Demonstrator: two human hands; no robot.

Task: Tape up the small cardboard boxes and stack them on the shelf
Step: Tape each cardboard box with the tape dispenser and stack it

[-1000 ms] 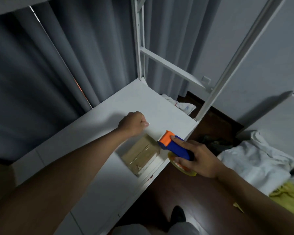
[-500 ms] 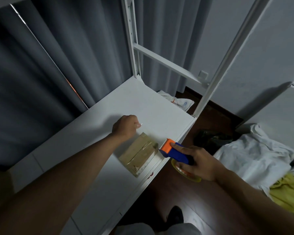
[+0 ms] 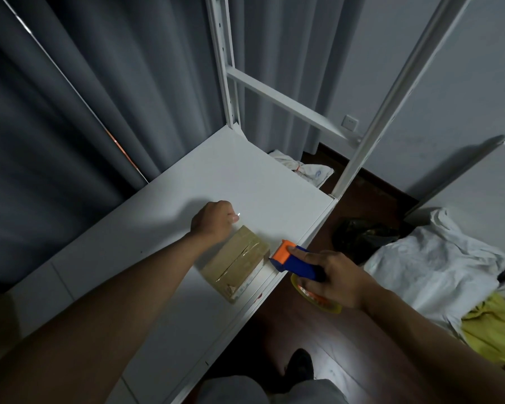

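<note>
We see one small cardboard box [image 3: 236, 263] lying flat on the white shelf [image 3: 245, 182], close to its front edge. It is a low, brown, oblong box, set at a slant to the shelf edge. Glossy clear tape runs down its top along the seam where the flaps meet, and the tape catches the light. Its near end shows a pale printed side.

Our left hand [image 3: 215, 221] sits at the far end of the box with its fingers curled into a fist; the grip appears to pinch something small and shiny, but we cannot tell what it is.

Our right hand [image 3: 337, 282] holds the tape dispenser [image 3: 296, 262], fingers wrapped round its blue handle, with the forefinger laid along the top. The dispenser's orange head lies just beside the box's right corner. A yellowish roll of tape [image 3: 315, 298] hangs beneath the hand, over the dark wooden floor [image 3: 333, 345].
</note>
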